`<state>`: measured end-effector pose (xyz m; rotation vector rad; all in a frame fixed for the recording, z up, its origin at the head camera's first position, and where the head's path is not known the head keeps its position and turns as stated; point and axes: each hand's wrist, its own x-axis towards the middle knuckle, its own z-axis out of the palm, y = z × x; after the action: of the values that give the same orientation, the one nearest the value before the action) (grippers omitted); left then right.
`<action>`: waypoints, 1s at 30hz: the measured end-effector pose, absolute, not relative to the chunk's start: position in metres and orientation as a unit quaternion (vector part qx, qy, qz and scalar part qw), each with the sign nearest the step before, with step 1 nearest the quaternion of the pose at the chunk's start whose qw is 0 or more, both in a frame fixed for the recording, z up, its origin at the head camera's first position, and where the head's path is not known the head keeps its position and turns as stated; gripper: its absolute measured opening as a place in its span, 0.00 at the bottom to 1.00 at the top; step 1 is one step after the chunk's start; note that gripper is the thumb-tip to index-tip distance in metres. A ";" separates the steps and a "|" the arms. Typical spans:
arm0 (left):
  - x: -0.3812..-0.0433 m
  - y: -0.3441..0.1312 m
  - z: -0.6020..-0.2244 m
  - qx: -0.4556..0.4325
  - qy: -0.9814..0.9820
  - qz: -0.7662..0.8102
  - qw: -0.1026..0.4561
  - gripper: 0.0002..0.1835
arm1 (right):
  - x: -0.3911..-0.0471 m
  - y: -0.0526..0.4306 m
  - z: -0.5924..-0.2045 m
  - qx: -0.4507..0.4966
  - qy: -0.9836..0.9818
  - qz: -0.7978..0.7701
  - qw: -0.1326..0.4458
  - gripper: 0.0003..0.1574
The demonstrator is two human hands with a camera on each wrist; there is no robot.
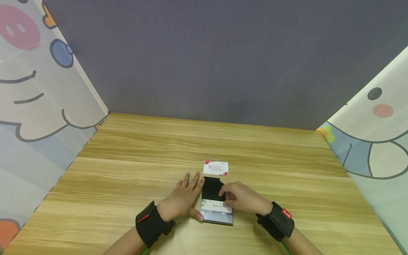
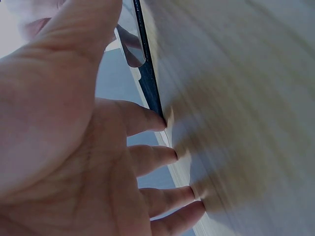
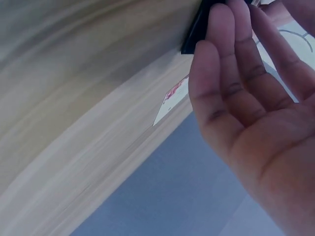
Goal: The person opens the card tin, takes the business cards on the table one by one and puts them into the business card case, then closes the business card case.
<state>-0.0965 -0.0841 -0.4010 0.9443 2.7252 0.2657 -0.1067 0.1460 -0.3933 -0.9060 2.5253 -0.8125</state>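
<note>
A card holder (image 1: 211, 189) lies on the table, black in its upper part, with a shiny metallic lower section. Across its middle is a white business card (image 1: 208, 204) with leaf print at its left end. My left hand (image 1: 180, 201) lies spread along the holder's left side, fingertips and thumb at its edge; the left wrist view shows the holder edge (image 2: 151, 86) beside those fingers. With bent fingers and thumb, my right hand (image 1: 245, 199) pinches the card's right end; its thumb is hidden in the right wrist view, where the fingers (image 3: 229, 73) cover most of the holder.
Just beyond the holder, another business card (image 1: 216, 168) with red floral corners lies flat on the wooden table (image 1: 143, 141). A grey panel (image 1: 204, 63) rises at the table's back edge. Cartoon-printed sheets (image 1: 28, 88) flank both sides.
</note>
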 end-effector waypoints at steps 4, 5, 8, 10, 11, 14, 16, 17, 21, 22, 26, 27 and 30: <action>-0.097 -0.084 -0.401 0.321 0.935 0.090 0.123 0.61 | -0.113 0.148 -0.395 -0.311 0.890 -0.299 0.149 0.11; -0.097 -0.084 -0.401 0.320 0.935 0.091 0.124 0.61 | -0.115 0.148 -0.395 -0.310 0.891 -0.300 0.140 0.11; -0.096 -0.084 -0.402 0.321 0.934 0.094 0.122 0.62 | -0.121 0.149 -0.396 -0.298 0.899 -0.299 0.114 0.12; -0.096 -0.085 -0.402 0.323 0.934 0.094 0.120 0.62 | -0.125 0.150 -0.397 -0.290 0.905 -0.296 0.099 0.12; -0.096 -0.085 -0.403 0.323 0.934 0.095 0.120 0.62 | -0.127 0.150 -0.398 -0.285 0.907 -0.294 0.094 0.12; -0.096 -0.085 -0.403 0.323 0.934 0.094 0.120 0.62 | -0.133 0.149 -0.398 -0.268 0.913 -0.296 0.081 0.13; -0.096 -0.085 -0.404 0.321 0.935 0.093 0.122 0.62 | -0.137 0.148 -0.398 -0.258 0.917 -0.296 0.072 0.15; -0.097 -0.085 -0.404 0.320 0.935 0.092 0.124 0.62 | -0.139 0.148 -0.398 -0.253 0.918 -0.296 0.067 0.16; -0.096 -0.085 -0.403 0.321 0.934 0.097 0.126 0.62 | -0.147 0.147 -0.400 -0.231 0.924 -0.299 0.055 0.19; -0.096 -0.085 -0.403 0.322 0.933 0.102 0.126 0.62 | -0.149 0.147 -0.401 -0.225 0.926 -0.299 0.053 0.20; -0.097 -0.086 -0.403 0.324 0.931 0.114 0.123 0.62 | -0.156 0.147 -0.404 -0.202 0.935 -0.290 0.040 0.23; -0.097 -0.086 -0.403 0.324 0.931 0.114 0.123 0.62 | -0.158 0.147 -0.405 -0.198 0.936 -0.288 0.034 0.23; -0.097 -0.085 -0.403 0.322 0.932 0.112 0.125 0.62 | -0.163 0.148 -0.407 -0.193 0.940 -0.281 0.014 0.25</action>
<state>-0.0972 -0.0853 -0.4028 0.9385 2.7154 0.3275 -0.1631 0.1476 -0.4065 -0.6005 2.9264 -0.8750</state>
